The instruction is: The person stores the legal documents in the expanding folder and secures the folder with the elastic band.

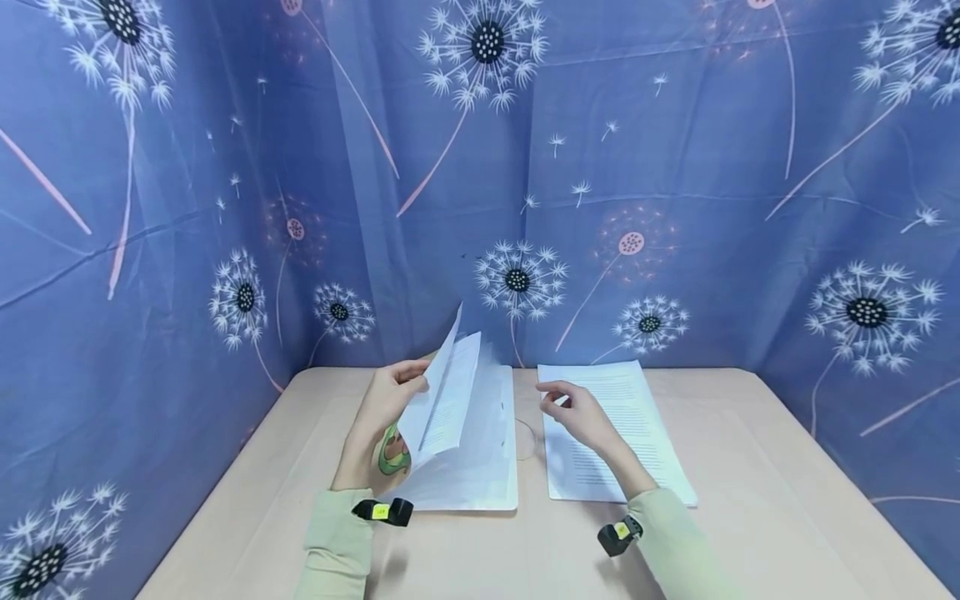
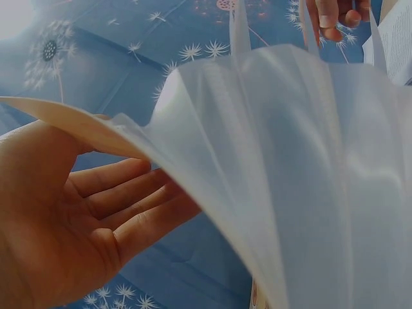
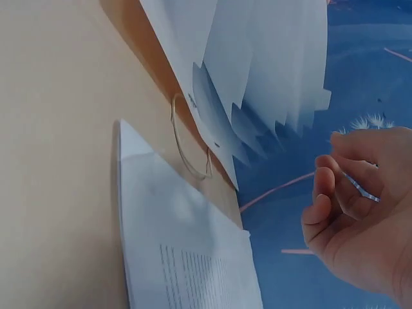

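Observation:
A folder (image 1: 468, 483) with translucent white pockets stands fanned open on the table, left of centre in the head view. My left hand (image 1: 390, 400) grips its raised cover (image 2: 174, 183) at the outer edge, with the fingers stretched along the outside. A green and brown picture (image 1: 393, 450) shows on that cover. A printed sheet (image 1: 452, 396) is visible among the pockets. My right hand (image 1: 581, 414) hovers over a stack of printed paper (image 1: 626, 417), its fingers loosely bent and nothing between them. A thin elastic loop (image 3: 183, 151) sticks out from the folder's edge towards the stack.
The pale table (image 1: 750, 533) meets a blue dandelion-patterned curtain (image 1: 675, 167) at its back and sides. The paper stack lies just right of the folder, with a narrow gap between them. Each wrist carries a small black camera (image 1: 386, 511).

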`<state>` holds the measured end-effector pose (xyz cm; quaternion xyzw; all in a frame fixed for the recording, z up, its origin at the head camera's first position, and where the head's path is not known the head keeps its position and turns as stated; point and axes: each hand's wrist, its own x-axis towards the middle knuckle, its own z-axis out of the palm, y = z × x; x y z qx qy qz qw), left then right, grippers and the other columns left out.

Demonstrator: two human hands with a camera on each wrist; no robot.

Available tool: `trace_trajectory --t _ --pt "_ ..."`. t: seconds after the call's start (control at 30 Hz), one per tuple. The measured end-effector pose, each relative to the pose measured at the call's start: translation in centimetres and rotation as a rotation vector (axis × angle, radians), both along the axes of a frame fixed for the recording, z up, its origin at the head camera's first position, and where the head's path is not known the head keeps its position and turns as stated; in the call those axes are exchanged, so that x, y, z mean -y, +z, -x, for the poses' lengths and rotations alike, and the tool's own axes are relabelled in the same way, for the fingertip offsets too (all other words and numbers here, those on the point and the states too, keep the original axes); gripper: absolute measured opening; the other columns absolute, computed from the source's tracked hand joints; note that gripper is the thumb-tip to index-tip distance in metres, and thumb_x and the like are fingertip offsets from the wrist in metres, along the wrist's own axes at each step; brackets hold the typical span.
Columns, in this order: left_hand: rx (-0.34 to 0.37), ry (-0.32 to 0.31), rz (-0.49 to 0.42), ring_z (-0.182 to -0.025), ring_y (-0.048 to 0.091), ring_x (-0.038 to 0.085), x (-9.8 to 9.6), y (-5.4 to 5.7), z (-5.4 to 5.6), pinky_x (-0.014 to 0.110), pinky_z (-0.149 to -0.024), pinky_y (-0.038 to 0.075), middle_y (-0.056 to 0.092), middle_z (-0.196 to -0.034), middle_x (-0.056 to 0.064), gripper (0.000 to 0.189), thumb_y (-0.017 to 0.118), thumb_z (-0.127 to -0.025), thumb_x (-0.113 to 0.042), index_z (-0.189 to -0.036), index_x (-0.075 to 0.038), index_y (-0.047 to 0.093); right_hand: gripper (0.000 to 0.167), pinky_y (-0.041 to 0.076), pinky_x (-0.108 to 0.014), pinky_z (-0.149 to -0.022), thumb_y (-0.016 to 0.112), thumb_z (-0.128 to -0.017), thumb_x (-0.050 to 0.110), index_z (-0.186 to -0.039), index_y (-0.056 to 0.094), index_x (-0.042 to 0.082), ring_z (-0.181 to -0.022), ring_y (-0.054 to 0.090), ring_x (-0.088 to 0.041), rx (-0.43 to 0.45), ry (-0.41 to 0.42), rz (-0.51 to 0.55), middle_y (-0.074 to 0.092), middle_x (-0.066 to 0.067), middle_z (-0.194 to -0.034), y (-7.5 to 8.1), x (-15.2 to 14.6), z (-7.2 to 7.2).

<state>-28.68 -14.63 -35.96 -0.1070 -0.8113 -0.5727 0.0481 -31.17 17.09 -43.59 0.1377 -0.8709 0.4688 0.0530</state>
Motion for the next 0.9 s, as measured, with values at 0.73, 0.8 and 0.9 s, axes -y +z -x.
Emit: trace_trajectory --t 0.73,0.8,0.9 --pt "-0.010 0.034 -0.025 -0.098 0.067 0.020 1.0 -3.0 2.4 0.046 -0.101 0.048 0.071 -0.119 0.013 0.035 0.057 -0.095 -0.014 -0.128 -0.010 0.067 0.039 0.047 -0.028 -0.062 0.060 -0.099 0.019 -0.135 0.059 0.004 -0.084 0.062 -0.034 0.058 -0.071 -0.026 0.065 -0.016 -0.109 -1.0 -5.2 -0.8" --pt "-0.016 0.033 -0.026 -0.098 0.067 0.021 0.9 -2.9 2.3 0.046 -0.101 0.049 0.071 -0.119 0.014 0.035 0.057 -0.095 -0.013 -0.129 -0.009 0.067 0.040 0.047 -0.029 -0.062 0.060 -0.099 0.020 -0.135 0.059 0.004 -0.085 0.062 -0.034 0.066 -0.081 -0.026 0.065 -0.015 -0.109 -1.2 -5.7 -1.0" --pt "-0.022 0.031 -0.027 -0.097 0.067 0.021 0.9 -2.8 2.3 0.046 -0.099 0.049 0.071 -0.120 0.014 0.035 0.057 -0.096 -0.013 -0.129 -0.009 0.067 0.040 0.047 -0.029 -0.062 0.060 -0.099 0.020 -0.135 0.059 0.003 -0.085 0.063 -0.033 0.077 -0.096 -0.026 0.065 -0.015 -0.109 -1.4 -6.4 -1.1"
